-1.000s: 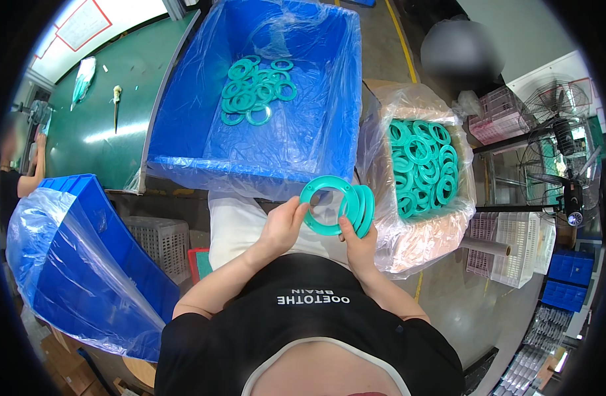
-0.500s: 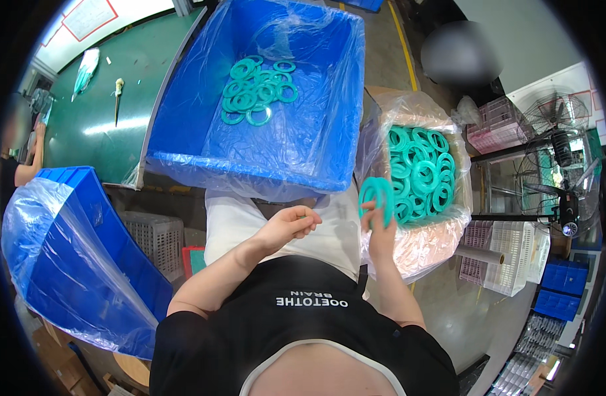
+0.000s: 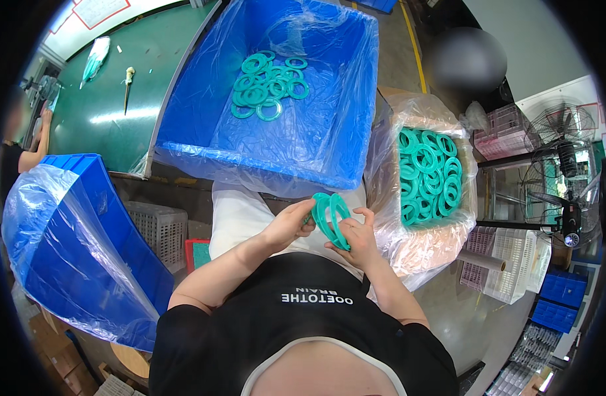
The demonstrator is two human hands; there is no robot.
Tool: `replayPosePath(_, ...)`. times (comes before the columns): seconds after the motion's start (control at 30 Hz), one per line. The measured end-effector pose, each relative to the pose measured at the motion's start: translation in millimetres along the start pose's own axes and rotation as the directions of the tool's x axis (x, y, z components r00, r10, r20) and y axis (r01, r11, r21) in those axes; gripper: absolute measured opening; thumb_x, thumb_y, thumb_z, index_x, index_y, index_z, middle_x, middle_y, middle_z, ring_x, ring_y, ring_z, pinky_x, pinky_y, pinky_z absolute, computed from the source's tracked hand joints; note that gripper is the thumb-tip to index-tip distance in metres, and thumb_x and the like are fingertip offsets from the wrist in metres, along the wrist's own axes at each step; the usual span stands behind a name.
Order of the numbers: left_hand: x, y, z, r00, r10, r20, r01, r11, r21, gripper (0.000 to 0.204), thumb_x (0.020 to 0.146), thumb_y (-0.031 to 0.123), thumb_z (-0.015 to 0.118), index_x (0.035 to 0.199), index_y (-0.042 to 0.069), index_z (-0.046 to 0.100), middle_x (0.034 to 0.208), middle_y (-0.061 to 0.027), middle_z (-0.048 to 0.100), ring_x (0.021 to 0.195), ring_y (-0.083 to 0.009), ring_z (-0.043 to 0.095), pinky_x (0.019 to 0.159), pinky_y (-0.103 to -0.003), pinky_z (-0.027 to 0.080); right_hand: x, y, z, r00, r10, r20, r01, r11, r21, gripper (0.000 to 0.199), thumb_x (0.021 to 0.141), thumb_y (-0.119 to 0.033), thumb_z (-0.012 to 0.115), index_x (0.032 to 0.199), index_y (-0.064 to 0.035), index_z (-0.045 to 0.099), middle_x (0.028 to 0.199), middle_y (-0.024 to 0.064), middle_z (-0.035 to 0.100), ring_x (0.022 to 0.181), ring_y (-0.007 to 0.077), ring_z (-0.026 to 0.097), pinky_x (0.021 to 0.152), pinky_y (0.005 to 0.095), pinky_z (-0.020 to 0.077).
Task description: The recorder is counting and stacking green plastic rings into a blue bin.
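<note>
Head view — teal rings (image 3: 332,216) — round, flat, held edge-on

sign (image 3: 99,9): white, red-edged, top left | carton (image 3: 427,198): clear-bagged, right

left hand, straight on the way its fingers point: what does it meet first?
The teal rings held between both hands: the left hand points right, already touching them. Beyond lies the right hand; depth unclear.

A blurred patch (image 3: 466,58) hides something behind the bins.
</note>
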State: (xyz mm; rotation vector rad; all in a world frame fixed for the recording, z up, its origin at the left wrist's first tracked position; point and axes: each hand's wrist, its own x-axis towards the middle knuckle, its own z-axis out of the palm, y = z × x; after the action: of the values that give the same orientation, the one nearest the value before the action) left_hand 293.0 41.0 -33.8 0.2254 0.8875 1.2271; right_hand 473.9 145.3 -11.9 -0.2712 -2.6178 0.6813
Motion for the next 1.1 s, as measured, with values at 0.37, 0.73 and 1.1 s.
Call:
replayPosePath(0.37,-3.2,0.8,2.1,0.954,0.276,-0.119,-0.248,0.946,0.210,0.018,0.097,0.019,0.047,0.099,0.006,0.059,0.067,0.0062,0.041,0.057,-0.0030,0.032,0.051,-0.021,0.026,8.1,5.8,-20.7,0.608,0.750,-0.262,-0.360,0.554,0.750,0.030,0.097,-0.027,0.050,0.100,0.0000,0.062,0.070,-0.0004,0.051,0.065,0.0085,0.046,0.063,0.0232,0.0347)
replayPosePath(0.73,-14.6,6.6,18.8,0.957,0.280,0.069,-0.288,0.910,0.297,0.021,0.097,0.020,0.049,0.110,0.005,0.054,0.081,0.0040,0.052,0.068,-0.0026,0.040,0.060,-0.020,0.035,4.8,9.3,3.6,0.510,0.831,0.222,-0.473,0.055,0.879,0.020,0.090,-0.024,0.063,0.096,-0.0046,0.062,0.079,-0.0009,0.059,0.061,0.0040,0.046,0.053,0.0209,0.0336)
replayPosePath(1.1,-0.3,-18.4,12.4,0.984,0.177,0.012,-0.177,0.981,0.074,0.017,0.099,0.024,0.046,0.106,0.008,0.047,0.068,0.0046,0.036,0.056,-0.0036,0.030,0.049,-0.019,0.023,-2.9,-22.3,22.4,0.619,0.765,-0.179,-0.448,0.531,0.719,0.009,0.089,-0.012,0.064,0.091,-0.0046,0.059,0.079,-0.0006,0.056,0.065,0.0052,0.049,0.058,0.0210,0.0382)
